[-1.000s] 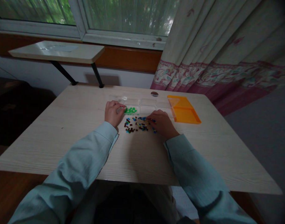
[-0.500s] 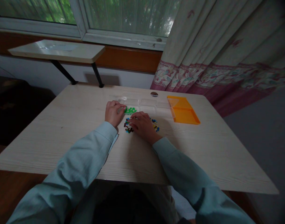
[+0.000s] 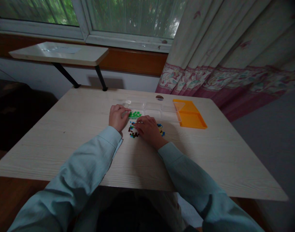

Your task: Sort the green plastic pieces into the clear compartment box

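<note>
A clear plastic compartment tray (image 3: 153, 106) lies on the table, with small green toy bricks (image 3: 135, 114) in its near left compartment. My left hand (image 3: 117, 118) is closed at that compartment's left end, thumb and fingers on the tray's edge beside the green bricks. In front of the tray is a loose pile of tiny mixed bricks (image 3: 133, 132), brown, blue, yellow and white. Over this pile is my right hand (image 3: 149, 129), hiding its middle. Its fingertips are drawn together at the pile's left part; what they hold is too small to make out.
An orange two-part tray (image 3: 191, 115) lies to the right, touching or just under the clear tray's end. At the back left a raised shelf (image 3: 62, 54) stands on black legs (image 3: 101, 78). A cable hole (image 3: 159, 97) sits near the back edge, by the curtain (image 3: 186, 77).
My right hand's fingers have shifted slightly over the pile, and more of the brown bricks show at its left. My left hand and the trays stay in place.
</note>
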{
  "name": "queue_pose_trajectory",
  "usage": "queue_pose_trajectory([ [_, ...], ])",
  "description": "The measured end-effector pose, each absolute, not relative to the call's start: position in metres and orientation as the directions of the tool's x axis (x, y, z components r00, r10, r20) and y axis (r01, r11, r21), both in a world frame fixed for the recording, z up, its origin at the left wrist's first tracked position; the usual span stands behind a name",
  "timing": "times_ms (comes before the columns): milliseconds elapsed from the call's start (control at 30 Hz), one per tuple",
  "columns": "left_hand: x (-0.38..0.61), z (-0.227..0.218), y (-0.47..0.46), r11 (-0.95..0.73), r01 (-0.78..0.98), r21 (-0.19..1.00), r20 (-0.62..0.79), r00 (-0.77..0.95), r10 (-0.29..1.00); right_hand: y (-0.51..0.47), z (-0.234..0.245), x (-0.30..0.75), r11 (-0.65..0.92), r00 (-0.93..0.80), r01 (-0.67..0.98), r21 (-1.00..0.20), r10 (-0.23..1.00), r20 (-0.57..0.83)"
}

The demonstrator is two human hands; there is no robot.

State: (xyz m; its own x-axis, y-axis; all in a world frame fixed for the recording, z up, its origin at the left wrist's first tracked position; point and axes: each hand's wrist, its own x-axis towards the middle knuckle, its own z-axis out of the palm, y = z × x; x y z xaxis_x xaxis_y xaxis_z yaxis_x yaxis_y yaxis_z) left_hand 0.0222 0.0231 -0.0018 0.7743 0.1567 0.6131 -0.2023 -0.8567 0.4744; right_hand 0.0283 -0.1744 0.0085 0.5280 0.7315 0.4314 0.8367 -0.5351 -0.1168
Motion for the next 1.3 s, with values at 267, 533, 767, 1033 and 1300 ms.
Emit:
queue_pose_trajectory([
  [267, 0.024, -0.004, 0.024, -0.865, -0.200, 0.461, 0.610, 0.779, 0.145, -0.174, 0.010, 0.025, -0.518, 0.518, 0.848, -0.113, 0.766, 0.380],
  [533, 0.023, -0.002, 0.023, -0.858, -0.193, 0.476, 0.592, 0.792, 0.151, -0.173, 0.011, 0.024, -0.517, 0.518, 0.847, -0.121, 0.753, 0.405],
  [767, 0.023, -0.004, 0.024, -0.852, -0.203, 0.482, 0.593, 0.791, 0.147, -0.175, 0.008, 0.027, -0.515, 0.537, 0.836, -0.190, 0.697, 0.475],
  [1033, 0.016, 0.005, 0.011, -0.825, -0.364, 0.433, 0.588, 0.808, -0.047, -0.186, 0.008, 0.040, -0.531, 0.645, 0.755, -0.385, 0.495, 0.582],
  [1300, 0.009, 0.010, 0.002, -0.784, -0.472, 0.403, 0.531, 0.818, -0.220, -0.188, 0.010, 0.039, -0.519, 0.637, 0.754, -0.402, 0.430, 0.640],
])
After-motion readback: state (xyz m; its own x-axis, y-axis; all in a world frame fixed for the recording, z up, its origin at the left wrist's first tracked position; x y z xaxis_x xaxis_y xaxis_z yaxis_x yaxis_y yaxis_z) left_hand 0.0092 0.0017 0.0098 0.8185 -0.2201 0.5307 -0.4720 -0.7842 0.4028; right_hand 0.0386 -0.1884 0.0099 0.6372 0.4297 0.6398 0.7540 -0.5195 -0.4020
